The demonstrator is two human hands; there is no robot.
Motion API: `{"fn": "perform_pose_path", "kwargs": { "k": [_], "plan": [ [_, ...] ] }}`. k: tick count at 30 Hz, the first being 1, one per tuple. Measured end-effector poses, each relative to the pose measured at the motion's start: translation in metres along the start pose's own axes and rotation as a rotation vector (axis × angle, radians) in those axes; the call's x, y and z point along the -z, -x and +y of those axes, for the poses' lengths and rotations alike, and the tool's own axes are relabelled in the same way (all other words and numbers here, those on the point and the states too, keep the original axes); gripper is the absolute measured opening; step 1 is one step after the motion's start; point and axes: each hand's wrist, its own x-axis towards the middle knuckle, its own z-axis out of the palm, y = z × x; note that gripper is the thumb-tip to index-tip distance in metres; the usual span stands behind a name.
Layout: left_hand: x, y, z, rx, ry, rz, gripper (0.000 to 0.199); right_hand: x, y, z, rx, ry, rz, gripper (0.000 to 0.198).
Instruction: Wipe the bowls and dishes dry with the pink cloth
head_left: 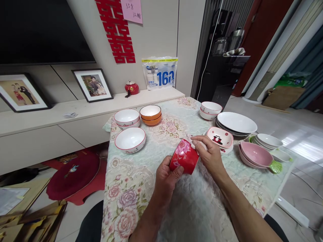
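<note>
A red bowl (185, 158) with pink flowers on its side is tilted above the flowered tablecloth (128, 198). My left hand (168, 173) grips it from the lower left, thumb on the outside. At the bowl's upper right edge, my right hand (208, 153) is closed on a white cloth (200, 146), pressed against the rim. The fingers partly cover the cloth, so I cannot tell whether it is fabric or tissue. The inside of the bowl is hidden from view. Just beyond my right hand lies a square cat-patterned dish (220, 136) on other dishes.
White bowls with red rims (130, 139) and orange bowls (150, 120) stand at the back left. On the right are white plates (237, 121), pink leaf-shaped dishes (256, 154), small white bowls (270, 140) and more stacked bowls (211, 109). A low cabinet (101, 109) runs behind.
</note>
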Motion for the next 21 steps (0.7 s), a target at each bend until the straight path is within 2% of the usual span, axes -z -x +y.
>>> {"fn": "perform_pose_path", "kwargs": {
  "k": [2,4,7,10,13,15,17,18,21],
  "plan": [
    [0.002,-0.002,-0.002,-0.005,-0.049,0.019,0.024,0.001,0.0,0.007,-0.141,-0.033,0.022,0.018],
    [0.004,-0.004,-0.004,0.002,-0.131,0.034,0.026,0.0,0.002,0.008,-0.15,-0.022,0.046,0.018],
    [0.004,-0.007,-0.005,0.008,-0.237,0.021,0.031,-0.002,0.007,-0.001,0.017,0.042,0.093,0.012],
    [0.003,-0.009,-0.006,-0.012,-0.213,0.03,0.034,-0.006,0.015,-0.018,0.244,0.128,0.081,0.007],
    [0.003,-0.009,-0.006,-0.042,-0.129,0.094,0.031,-0.01,0.02,-0.033,0.447,0.177,-0.046,0.009],
    [0.003,-0.008,-0.006,-0.054,-0.061,0.103,0.027,-0.011,0.02,-0.036,0.528,0.185,-0.135,0.01],
    [0.003,-0.007,-0.004,-0.046,0.001,0.068,0.024,-0.009,0.015,-0.03,0.505,0.168,-0.133,0.01],
    [0.003,-0.006,-0.003,-0.036,0.02,0.045,0.023,-0.007,0.012,-0.025,0.446,0.148,-0.1,0.01],
    [0.003,-0.003,0.001,-0.022,0.021,-0.016,0.022,-0.002,0.002,-0.002,0.141,0.066,0.003,0.009]
  ]
}}
